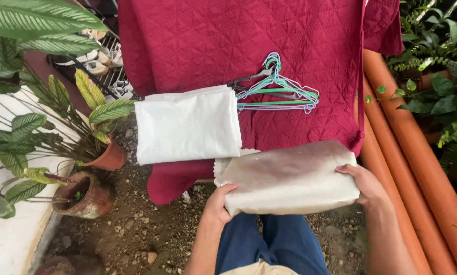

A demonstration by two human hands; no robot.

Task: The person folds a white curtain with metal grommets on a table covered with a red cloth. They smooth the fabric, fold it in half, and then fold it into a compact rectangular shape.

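Fingers of my left hand (217, 202) and right hand (365, 184) clamp a folded cloth (289, 178) beside white cloth (187, 125), hangers (279, 89), red quilt (198, 40).

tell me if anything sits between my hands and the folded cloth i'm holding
Nothing visible does. The left hand grips the near left corner of the folded beige cloth and the right hand holds its right edge, both in direct contact. The folded white cloth and hangers lie apart on the red cover.

Folded cloth (289, 178) between both hands
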